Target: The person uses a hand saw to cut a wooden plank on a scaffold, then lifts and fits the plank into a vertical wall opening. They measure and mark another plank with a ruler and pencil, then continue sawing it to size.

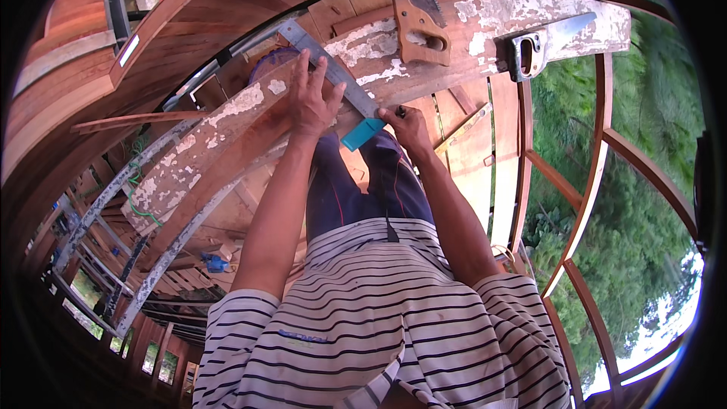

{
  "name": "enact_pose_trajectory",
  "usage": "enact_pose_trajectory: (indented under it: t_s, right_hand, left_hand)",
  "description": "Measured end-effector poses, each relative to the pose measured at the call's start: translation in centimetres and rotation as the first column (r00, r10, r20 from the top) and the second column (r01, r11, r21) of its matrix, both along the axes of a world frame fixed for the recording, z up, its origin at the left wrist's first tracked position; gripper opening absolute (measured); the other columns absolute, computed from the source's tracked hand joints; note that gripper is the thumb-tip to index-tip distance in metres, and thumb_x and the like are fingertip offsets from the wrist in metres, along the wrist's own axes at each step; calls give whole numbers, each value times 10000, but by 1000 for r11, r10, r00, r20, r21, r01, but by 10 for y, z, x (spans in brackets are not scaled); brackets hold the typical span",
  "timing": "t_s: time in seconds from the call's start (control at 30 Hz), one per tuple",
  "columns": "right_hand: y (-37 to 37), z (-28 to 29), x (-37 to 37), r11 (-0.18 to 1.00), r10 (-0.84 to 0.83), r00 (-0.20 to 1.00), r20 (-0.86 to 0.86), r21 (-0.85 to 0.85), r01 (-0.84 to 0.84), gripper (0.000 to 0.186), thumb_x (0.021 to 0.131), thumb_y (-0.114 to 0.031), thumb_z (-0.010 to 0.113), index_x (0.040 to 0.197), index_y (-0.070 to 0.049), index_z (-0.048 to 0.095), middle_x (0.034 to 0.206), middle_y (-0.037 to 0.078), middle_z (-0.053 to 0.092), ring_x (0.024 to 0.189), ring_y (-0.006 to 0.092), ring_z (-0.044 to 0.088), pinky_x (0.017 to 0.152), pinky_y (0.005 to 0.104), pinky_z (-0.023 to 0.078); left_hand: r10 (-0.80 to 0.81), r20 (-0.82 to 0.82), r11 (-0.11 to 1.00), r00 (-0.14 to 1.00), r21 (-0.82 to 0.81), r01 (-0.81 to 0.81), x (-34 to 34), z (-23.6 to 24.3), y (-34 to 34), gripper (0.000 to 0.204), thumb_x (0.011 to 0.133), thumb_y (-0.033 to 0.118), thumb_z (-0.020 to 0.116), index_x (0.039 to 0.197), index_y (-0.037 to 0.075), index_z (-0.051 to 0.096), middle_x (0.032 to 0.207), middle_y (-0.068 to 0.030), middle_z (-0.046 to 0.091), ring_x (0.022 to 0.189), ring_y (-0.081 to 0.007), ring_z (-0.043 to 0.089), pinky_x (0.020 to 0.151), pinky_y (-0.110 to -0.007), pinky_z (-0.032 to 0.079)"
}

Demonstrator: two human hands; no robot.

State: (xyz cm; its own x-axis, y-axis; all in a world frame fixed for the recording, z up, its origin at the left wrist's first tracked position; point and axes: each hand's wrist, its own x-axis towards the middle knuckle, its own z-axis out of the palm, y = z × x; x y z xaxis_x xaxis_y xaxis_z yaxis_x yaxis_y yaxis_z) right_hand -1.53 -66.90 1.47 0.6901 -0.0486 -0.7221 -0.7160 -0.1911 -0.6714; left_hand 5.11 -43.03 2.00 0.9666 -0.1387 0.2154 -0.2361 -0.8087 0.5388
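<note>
A try square with a teal handle (362,135) and a flat steel blade (327,62) lies across a long weathered board (382,85) with peeling white paint. My left hand (312,102) rests on the board beside the blade, its fingers stretched out and the fingertips at the blade's edge. At the handle end, my right hand (409,130) is closed, its thumb by the corner of the square. A small dark stick-like thing (401,111) shows between its fingers; its kind is unclear. The teal handle hangs over the board's near edge, above my legs.
On the board's right part lie a handsaw with a wooden handle (421,34) and another with a black-and-white handle (528,57). A yellow spirit level (463,127) lies on planks below. Metal scaffold tubes (182,238) run at left; wooden framing (602,121) stands at right.
</note>
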Motion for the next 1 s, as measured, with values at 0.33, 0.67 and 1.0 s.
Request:
enact_pose_trajectory:
  t_s: [0.33, 0.67, 1.0]
  right_hand:
    - [0, 4, 6, 997, -74, 992, -100, 12, 76, 346, 891, -337, 820, 887, 4, 760, 790, 59, 681, 735, 139, 585, 681, 347, 478]
    - [-11, 49, 8, 938, 115, 989, 94, -337, -77, 382, 983, -369, 652, 919, 3, 708, 741, 125, 624, 686, 214, 579, 684, 376, 479]
    - [20, 71, 54, 987, -153, 942, 299, 88, 133, 339, 1085, -317, 593, 1098, 2, 705, 841, 15, 616, 730, 95, 563, 683, 251, 471]
  left_hand:
    - [-3, 31, 1000, 1000, -26, 4, 1, -2, 0, 696, 850, 347, 816, 1437, 74, 559, 1552, -281, 399, 1404, -483, 437, 1142, -566, 396]
    - [14, -3, 1000, 1000, -21, -15, 0, -1, -1, 673, 841, 363, 822, 1393, 52, 593, 1550, -276, 404, 1408, -474, 439, 1146, -550, 402]
    - [34, -10, 999, 999, 25, -34, 1, 1, -1, 675, 854, 430, 807, 1366, 35, 613, 1541, -270, 423, 1403, -453, 455, 1139, -537, 416]
